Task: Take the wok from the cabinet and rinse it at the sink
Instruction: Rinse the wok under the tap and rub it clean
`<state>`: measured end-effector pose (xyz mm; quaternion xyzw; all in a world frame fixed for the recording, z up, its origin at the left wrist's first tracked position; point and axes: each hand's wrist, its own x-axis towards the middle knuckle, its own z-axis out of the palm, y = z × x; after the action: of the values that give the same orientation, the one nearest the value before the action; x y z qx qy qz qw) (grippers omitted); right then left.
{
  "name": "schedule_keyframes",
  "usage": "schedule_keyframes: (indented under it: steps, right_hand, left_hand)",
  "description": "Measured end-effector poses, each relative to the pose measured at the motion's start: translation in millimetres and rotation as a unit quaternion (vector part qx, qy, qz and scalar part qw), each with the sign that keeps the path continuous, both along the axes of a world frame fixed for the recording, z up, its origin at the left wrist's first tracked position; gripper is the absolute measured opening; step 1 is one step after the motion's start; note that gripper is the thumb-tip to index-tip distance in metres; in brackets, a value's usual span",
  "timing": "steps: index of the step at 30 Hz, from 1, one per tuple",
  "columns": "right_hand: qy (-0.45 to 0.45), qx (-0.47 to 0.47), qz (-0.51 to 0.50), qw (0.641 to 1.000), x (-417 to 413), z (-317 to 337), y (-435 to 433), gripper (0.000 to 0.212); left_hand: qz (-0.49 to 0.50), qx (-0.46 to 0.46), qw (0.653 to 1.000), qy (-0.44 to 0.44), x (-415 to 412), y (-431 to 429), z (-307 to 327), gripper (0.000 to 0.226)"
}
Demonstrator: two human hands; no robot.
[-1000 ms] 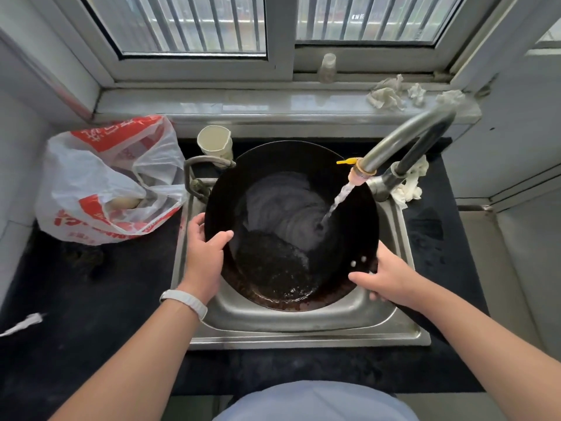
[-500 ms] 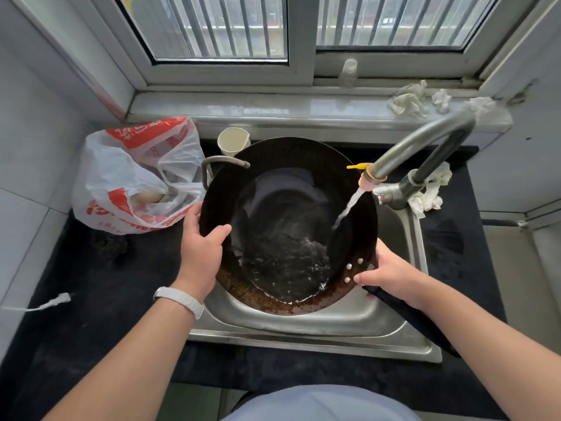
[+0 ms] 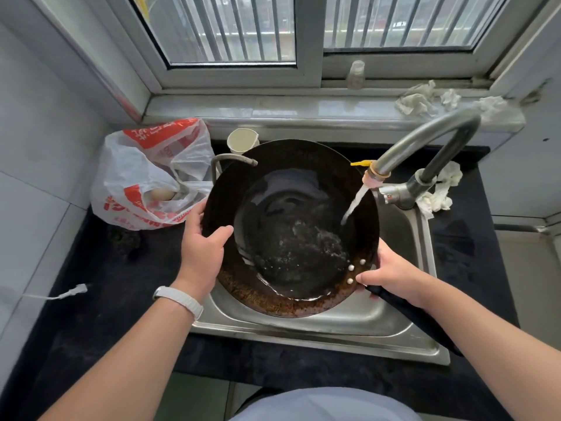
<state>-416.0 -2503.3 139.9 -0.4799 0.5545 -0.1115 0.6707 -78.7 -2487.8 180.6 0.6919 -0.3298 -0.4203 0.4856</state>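
Black wok [image 3: 291,226] held over steel sink [image 3: 334,326], under running faucet [image 3: 425,141]. Left hand [image 3: 202,253] clamped on rim; right hand [image 3: 391,275] closed around handle.

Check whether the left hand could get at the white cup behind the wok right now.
Probably not: the left hand is gripping the wok rim, and the raised wok partly covers the white cup.
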Motion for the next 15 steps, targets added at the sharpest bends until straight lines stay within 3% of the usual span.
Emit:
schedule_keyframes:
  steps: [7,15]
  right_hand:
    - [-0.034,0.036,0.0,0.999,11,-15,-2,0.075]
    - [-0.061,0.08,0.026,0.995,12,-21,-3,0.066]
  left_hand:
    - [-0.018,0.004,0.999,-0.041,7,10,13,0.054]
    - [-0.004,0.009,1.0,-0.02,4,18,19,0.055]
